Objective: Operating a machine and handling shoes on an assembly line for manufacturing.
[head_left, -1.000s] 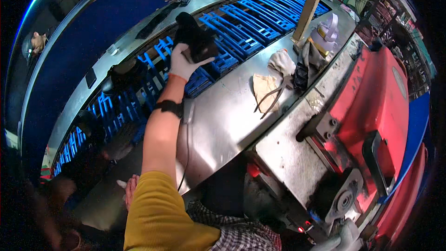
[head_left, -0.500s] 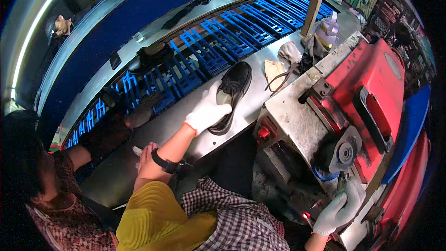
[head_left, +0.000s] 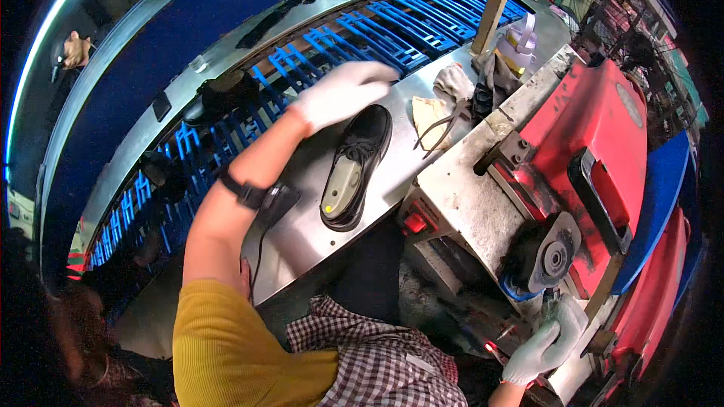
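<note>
A black lace-up shoe (head_left: pixel 371 130) with a grey last inside rests upright on the metal worktable, its toe pointing away from me. My left hand (head_left: pixel 343 96), in a white knit glove, hovers just past the toe, fingers stretched out and slightly blurred, holding nothing. At the lower right my right hand (head_left: pixel 547 343), also gloved in white, is closed below the round wheel (head_left: pixel 556 254) of the red machine (head_left: pixel 584 128). Its fingers curl at a small dark piece that I cannot make out.
Beyond the metal worktable (head_left: pixel 302 256) runs a rack of blue bars (head_left: pixel 385 26). Pliers (head_left: pixel 445 126), a yellowish cloth (head_left: pixel 430 117), a crumpled glove (head_left: pixel 454 81) and a lilac bottle (head_left: pixel 517 44) lie or stand to the right. Another person (head_left: pixel 75 49) is at far left.
My left hand has let go of the shoe and moved away, past its toe. The shoe stays on the table, with its grey last now exposed. My right hand stays by the machine.
</note>
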The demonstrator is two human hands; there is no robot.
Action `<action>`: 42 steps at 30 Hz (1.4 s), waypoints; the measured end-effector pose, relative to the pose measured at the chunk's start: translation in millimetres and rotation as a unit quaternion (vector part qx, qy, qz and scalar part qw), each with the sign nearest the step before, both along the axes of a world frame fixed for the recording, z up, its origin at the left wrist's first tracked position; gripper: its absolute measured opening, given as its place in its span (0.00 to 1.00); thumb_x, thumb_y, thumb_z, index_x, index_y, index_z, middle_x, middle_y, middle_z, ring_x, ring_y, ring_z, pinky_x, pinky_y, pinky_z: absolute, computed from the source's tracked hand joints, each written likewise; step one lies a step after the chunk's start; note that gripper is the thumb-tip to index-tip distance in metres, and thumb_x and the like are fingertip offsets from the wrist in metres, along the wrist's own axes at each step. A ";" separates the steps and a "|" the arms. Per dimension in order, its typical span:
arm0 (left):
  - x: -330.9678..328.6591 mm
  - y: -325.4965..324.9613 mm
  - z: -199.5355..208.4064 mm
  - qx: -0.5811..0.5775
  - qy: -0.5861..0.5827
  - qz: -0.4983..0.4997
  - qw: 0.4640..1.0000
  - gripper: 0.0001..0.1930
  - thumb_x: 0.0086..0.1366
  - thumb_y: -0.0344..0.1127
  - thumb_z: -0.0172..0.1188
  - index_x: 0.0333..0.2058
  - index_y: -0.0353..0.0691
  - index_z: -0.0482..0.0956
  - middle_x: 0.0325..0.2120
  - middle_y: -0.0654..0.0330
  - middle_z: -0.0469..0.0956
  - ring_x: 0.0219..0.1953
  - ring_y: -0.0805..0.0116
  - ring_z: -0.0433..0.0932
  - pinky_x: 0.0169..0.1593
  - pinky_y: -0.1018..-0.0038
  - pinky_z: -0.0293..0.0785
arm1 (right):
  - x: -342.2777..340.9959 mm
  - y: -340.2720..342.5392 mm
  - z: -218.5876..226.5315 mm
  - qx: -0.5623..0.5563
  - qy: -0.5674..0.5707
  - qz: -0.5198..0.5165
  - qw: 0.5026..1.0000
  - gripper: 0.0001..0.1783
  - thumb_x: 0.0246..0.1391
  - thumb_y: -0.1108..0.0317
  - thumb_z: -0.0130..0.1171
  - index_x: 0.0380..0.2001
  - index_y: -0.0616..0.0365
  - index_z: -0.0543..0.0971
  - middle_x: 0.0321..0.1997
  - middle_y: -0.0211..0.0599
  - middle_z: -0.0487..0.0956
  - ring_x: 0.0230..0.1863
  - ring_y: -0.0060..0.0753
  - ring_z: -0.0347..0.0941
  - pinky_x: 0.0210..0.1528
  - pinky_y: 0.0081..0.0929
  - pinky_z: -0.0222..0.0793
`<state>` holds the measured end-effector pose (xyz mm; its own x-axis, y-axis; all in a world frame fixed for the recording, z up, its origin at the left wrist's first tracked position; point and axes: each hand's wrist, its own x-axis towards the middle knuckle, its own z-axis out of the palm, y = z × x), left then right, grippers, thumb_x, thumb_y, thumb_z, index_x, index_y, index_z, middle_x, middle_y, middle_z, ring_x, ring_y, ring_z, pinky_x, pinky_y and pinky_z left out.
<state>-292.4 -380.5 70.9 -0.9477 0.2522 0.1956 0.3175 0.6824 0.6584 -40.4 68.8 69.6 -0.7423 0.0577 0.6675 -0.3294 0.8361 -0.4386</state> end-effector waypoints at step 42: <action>-83.3 -129.8 -161.9 -0.065 -0.089 0.220 0.969 0.14 0.59 0.41 0.67 0.30 0.34 0.83 0.26 0.58 0.84 0.26 0.71 0.82 0.34 0.68 0.77 | -12.8 -35.6 8.6 -0.019 0.067 -0.058 0.996 0.23 0.74 0.57 0.48 0.40 0.71 0.79 0.42 0.51 0.82 0.43 0.48 0.77 0.52 0.44 0.74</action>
